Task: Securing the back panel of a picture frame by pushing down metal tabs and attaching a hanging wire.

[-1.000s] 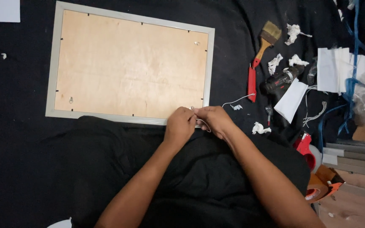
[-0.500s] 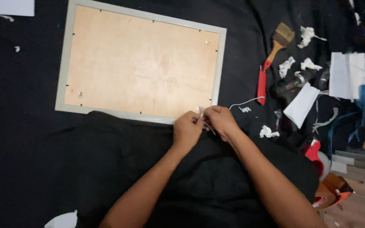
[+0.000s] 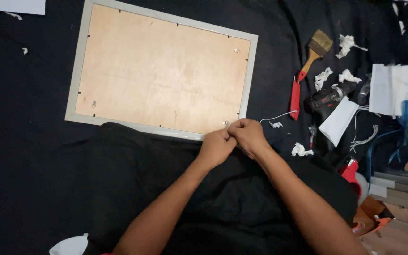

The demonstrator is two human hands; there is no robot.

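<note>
White string rightward from both hands' grip, beside frame.

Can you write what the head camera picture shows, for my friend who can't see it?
Both hands, left hand and right hand, pinch a white string at the lower right corner of a face-down picture frame on black cloth. A paintbrush lies to the right.

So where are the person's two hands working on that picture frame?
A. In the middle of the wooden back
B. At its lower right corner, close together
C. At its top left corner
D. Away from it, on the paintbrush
B: the left hand and right hand meet at the lower right corner of the picture frame, beside a white string.
</note>
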